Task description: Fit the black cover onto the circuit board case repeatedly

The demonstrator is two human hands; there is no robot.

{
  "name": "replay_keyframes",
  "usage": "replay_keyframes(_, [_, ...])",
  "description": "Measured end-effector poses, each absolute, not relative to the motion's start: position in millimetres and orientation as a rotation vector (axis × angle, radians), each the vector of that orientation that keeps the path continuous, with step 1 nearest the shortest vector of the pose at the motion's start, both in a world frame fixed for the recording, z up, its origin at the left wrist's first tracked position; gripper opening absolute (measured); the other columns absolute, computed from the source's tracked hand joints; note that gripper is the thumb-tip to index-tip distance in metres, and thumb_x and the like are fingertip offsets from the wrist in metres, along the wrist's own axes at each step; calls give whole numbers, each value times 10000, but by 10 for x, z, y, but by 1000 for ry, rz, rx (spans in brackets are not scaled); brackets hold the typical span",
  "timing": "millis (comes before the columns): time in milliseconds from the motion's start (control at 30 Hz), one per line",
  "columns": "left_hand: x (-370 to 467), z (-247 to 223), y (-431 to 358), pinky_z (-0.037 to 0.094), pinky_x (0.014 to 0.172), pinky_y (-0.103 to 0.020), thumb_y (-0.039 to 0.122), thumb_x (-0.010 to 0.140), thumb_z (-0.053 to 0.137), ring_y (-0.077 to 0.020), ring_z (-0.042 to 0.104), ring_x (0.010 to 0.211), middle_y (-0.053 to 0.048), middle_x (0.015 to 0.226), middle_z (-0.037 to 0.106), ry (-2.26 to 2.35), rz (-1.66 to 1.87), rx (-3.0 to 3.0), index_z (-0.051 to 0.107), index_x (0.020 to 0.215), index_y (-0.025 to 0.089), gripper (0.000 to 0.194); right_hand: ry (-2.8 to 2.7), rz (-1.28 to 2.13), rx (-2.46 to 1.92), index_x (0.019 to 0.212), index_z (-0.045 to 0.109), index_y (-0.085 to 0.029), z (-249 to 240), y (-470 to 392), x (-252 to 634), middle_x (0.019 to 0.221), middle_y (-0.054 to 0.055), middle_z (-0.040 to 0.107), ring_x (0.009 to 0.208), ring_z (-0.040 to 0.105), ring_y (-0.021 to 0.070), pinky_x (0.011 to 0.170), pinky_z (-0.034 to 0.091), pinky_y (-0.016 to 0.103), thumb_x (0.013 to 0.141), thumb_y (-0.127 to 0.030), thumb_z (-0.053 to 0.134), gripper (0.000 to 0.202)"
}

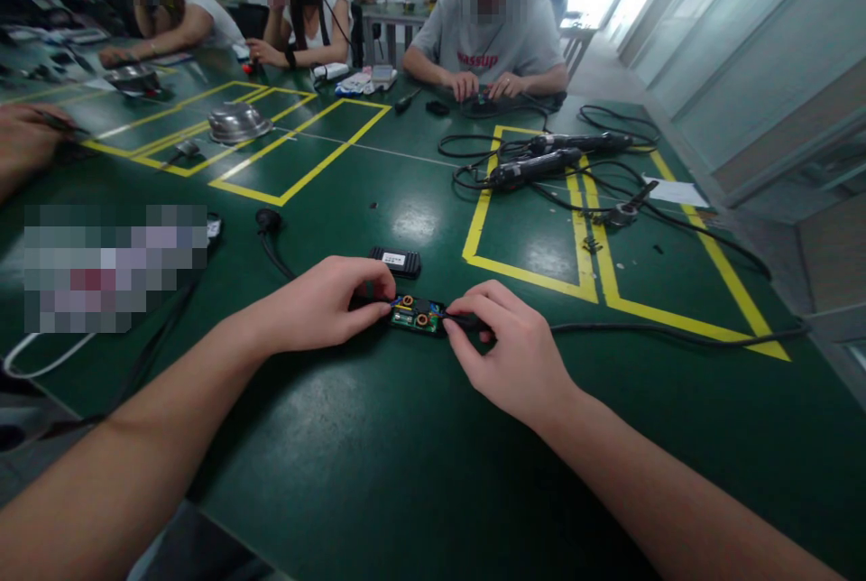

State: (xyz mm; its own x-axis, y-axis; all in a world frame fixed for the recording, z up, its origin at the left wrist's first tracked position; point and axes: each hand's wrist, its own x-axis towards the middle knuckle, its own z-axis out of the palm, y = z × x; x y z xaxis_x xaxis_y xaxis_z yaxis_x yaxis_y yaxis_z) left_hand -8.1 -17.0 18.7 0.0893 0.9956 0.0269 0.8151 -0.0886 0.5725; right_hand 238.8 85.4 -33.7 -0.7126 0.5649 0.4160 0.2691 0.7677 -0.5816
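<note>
A small green circuit board (pixel 414 314) with copper coils lies in a black case half on the green table (pixel 325 437). At its left end, my left hand (pixel 338 301) pinches the case end and cable entry between thumb and fingers. My right hand (pixel 507 342) grips the black cable at the opposite end, fingertips close to the coloured wires. Just behind the board rests a black ribbed cover (pixel 396 262) with a white label. The black cable (pixel 629 327) runs off to the right from my right hand.
Black power tools (pixel 534 168) with looped cords lie at the back right, near small screws (pixel 592 244). A metal bowl (pixel 236 123) stands back left. A black plug (pixel 269 220) is nearer. Across the table sits a person (pixel 487 40); others sit left.
</note>
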Motion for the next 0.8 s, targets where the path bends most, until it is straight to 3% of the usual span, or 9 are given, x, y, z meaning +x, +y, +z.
replay_keyframes(233, [-99,229,-188,491,706,-280,331,923,606,-165,620,728,1,824,700,1784,600,1909,656,946,214,129,-2327,714,-597,939,670,-231,-288,849,2389,948,63,714,737,634,180,649,530,327,974,-168,548,142])
replay_keyframes(567, [-148,155,-170,462,672,-276,310,934,622,-162,635,707,-8,810,712,1771,577,1924,699,886,206,138,-2351,762,-619,902,648,-234,-322,873,2384,923,55,705,747,650,181,636,521,322,973,-184,558,125])
replay_keyframes(800, [-195,118,-150,504,782,-298,276,941,657,-186,691,835,-25,913,746,1733,620,2012,720,876,208,114,-2420,539,-617,836,602,-236,-344,901,2369,889,50,732,887,660,250,814,456,439,935,-160,581,127])
